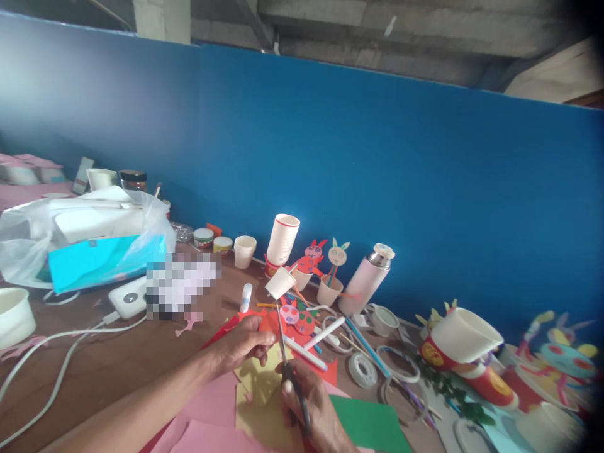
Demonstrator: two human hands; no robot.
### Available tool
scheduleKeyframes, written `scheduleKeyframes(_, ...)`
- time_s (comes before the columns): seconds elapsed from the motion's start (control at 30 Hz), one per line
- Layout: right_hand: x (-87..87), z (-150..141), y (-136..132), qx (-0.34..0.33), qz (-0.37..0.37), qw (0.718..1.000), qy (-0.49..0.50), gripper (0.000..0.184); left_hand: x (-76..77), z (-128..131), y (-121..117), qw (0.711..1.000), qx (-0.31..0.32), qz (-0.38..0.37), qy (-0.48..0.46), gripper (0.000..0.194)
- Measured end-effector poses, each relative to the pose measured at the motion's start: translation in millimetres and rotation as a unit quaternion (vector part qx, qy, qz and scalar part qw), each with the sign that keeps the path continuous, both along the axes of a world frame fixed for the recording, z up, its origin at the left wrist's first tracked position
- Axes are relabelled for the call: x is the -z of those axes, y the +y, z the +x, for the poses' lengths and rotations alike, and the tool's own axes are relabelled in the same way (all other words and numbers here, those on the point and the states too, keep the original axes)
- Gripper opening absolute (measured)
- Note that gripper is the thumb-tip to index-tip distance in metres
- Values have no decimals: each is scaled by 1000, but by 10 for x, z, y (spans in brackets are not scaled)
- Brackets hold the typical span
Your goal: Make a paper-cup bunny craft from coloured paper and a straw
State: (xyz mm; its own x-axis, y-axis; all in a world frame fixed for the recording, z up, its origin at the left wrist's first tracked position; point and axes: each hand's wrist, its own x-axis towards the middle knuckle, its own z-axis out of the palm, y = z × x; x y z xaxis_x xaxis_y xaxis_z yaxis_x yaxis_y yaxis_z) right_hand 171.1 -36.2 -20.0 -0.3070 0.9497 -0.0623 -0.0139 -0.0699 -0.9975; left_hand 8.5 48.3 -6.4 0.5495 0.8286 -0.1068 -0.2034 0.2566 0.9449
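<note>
My left hand (249, 343) pinches a piece of red paper (269, 324) between thumb and fingers. A pair of scissors (282, 336) with dark handles is in my right hand (309, 393), its blades pointing up beside the red paper. Whether the blades touch the paper I cannot tell. Beneath both hands lie yellow paper (264, 402) and pink paper (212, 406), with a green sheet (370, 423) to the right. Just beyond the hands are a pink paper face (289, 314), a red paper face (304, 322) and a white marker (306, 353).
A stack of paper cups (284, 239), paper rabbit figures in cups and a thermos (368, 277) stand along the blue partition (377, 176). Tape rolls (362, 370) and sticks lie to the right. A plastic bag (28, 239), a white power bank (128, 297) and cables occupy the left.
</note>
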Motion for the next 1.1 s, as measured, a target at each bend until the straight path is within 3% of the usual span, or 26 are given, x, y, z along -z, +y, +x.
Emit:
scheduleKeyframes(0.8,-73,-10,-4,14,-8,1000,-27,57,-111,-2,-40,999,4,-39,2,16)
scheduleKeyframes(1.1,-87,-16,-6,20,-6,1000,-12,54,-84,-2,-35,998,14,-48,-29,22)
